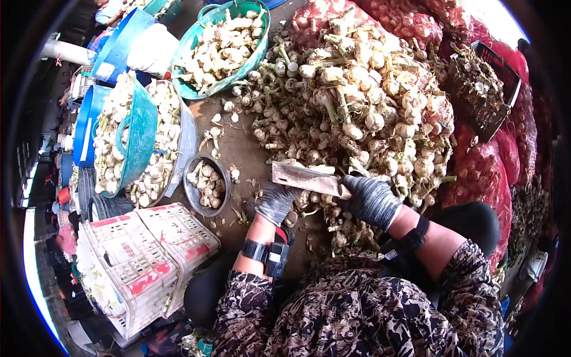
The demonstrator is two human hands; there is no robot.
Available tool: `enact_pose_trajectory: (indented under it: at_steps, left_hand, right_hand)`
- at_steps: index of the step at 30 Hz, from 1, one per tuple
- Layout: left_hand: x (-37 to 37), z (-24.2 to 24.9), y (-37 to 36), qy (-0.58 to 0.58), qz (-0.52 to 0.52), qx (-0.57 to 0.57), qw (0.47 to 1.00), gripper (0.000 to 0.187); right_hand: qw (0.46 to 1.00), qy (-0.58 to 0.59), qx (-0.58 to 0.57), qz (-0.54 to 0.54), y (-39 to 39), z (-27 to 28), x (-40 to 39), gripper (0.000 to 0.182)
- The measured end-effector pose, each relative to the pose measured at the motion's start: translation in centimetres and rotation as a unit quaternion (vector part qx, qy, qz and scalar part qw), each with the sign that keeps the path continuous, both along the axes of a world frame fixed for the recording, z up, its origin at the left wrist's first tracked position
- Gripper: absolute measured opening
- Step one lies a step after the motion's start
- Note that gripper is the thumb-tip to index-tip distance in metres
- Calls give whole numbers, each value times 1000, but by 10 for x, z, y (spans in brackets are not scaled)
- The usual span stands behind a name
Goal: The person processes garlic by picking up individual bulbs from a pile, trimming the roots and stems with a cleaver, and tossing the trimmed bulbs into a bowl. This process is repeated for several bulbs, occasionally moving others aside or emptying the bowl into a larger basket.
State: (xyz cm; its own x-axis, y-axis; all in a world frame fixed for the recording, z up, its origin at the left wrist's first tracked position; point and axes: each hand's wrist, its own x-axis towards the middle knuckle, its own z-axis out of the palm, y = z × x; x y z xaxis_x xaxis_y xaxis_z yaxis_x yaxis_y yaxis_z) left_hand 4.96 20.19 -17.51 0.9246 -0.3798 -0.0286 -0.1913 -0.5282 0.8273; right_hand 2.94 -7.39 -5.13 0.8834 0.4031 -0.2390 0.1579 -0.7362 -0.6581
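A flat, broad blade (306,178) with a dirty, pale surface lies crosswise between my hands, in front of a large heap of garlic bulbs (369,101). Wrapped round its handle end is my right hand (372,199), in a grey knitted glove. My left hand (276,201), gloved alike, is under the blade's other end with its fingers closed; the blade hides the fingertips and anything they may hold. Garlic stalks lie below and between the hands.
A small grey bowl of bulbs (223,187) stands left of my left hand. Beyond it are a teal tub (140,140) and a green basin (193,89) of garlic. White crates (154,238) stand lower left. Red net sacks (479,178) and a black crate (505,77) are at right.
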Motion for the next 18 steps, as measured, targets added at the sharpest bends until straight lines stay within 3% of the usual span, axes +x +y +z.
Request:
enact_pose_trajectory:
  at_steps: [1,3,4,7,8,9,11,12,15,16,18]
  left_hand:
    - [-9,38,-14,162,88,-179,966,59]
    - [-28,76,-34,216,206,-412,861,68]
    - [-32,90,-41,252,193,-482,817,64]
    - [-53,98,-41,399,160,-506,748,63]
    - [-60,94,-45,392,179,-484,762,62]
    - [-61,90,-45,409,120,-478,767,58]
    - [-73,81,-48,400,69,-350,844,58]
    - [-71,87,-55,408,51,-308,858,55]
    - [-71,90,-72,400,85,-345,845,52]
    - [-67,113,-82,364,99,-313,871,46]
    - [-61,101,-81,209,51,-164,963,40]
  right_hand:
    - [1000,2,15,-1,1,1,-2,36]
    - [1000,16,3,-5,2,10,-5,38]
    - [999,35,-12,-8,2,15,-6,40]
    - [998,-33,48,-14,-2,12,-15,39]
    - [998,-11,49,-24,-4,16,-17,41]
    - [996,-6,79,-50,-5,20,-18,39]
    - [995,-18,87,-51,-10,12,-20,35]
    - [995,-38,83,-41,-11,15,-21,31]
    - [995,-48,80,-27,-14,30,-25,26]
    - [995,-48,80,-28,-17,32,-26,26]
    - [995,-84,52,8,-23,34,-26,27]
